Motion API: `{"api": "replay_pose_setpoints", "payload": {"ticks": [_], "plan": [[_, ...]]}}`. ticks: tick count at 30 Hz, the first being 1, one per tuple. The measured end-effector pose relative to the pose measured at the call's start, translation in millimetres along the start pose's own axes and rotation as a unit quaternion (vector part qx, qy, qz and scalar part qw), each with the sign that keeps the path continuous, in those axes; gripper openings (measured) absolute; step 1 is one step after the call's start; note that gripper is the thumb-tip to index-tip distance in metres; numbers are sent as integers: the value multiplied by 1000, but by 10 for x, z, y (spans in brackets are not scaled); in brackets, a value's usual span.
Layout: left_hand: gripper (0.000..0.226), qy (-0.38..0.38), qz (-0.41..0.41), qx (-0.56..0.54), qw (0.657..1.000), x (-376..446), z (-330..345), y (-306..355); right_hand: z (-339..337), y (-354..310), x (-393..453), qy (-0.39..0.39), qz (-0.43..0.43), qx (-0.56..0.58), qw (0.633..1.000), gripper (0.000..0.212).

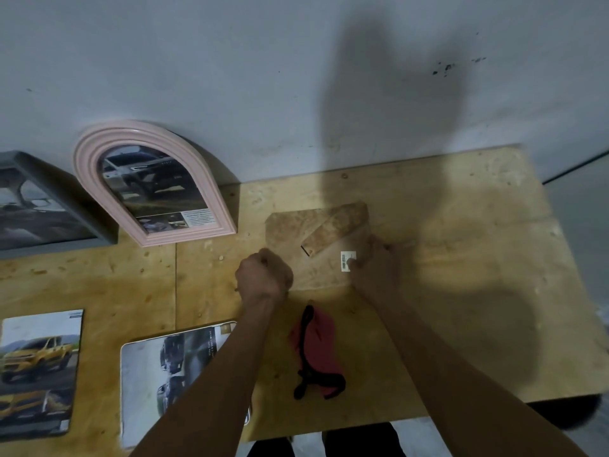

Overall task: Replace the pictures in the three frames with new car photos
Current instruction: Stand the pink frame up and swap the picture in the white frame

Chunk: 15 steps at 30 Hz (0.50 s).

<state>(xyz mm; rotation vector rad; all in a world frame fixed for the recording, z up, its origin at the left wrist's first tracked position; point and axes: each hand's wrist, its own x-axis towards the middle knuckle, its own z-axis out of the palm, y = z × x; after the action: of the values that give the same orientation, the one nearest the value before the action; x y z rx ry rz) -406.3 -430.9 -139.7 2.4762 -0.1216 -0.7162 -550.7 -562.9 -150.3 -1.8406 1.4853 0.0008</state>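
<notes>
Plywood table (461,225), pink arched frame (148,179) against wall (263,61), red pouch (318,351) between forearms

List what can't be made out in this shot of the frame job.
- Face-down frame, head view: its front lies against the table, so any picture inside is hidden.
- Left hand: curled at the frame's edge; what it grips, if anything, is hidden by the fist.
- Right hand: in shadow and blurred; fingertip contact is unclear.
- Grey frame: cut off by the left edge.
- Barcode sticker: too small to read.
</notes>
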Motion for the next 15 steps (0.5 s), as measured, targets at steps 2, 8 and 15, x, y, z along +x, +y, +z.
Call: {"api": "replay_pose_setpoints", "payload": {"ticks": [2, 8, 15], "plan": [[23, -1, 6, 1, 1000, 16, 12, -24, 32, 13, -1, 0, -3, -14, 1000, 54], [18, -32, 19, 2, 999, -19, -73, -44, 43, -33, -89, 19, -13, -28, 999, 43], [39, -31, 84, -21, 996, -209, -712, -569, 450, -443, -829, 36, -137, -33, 989, 40]]}}
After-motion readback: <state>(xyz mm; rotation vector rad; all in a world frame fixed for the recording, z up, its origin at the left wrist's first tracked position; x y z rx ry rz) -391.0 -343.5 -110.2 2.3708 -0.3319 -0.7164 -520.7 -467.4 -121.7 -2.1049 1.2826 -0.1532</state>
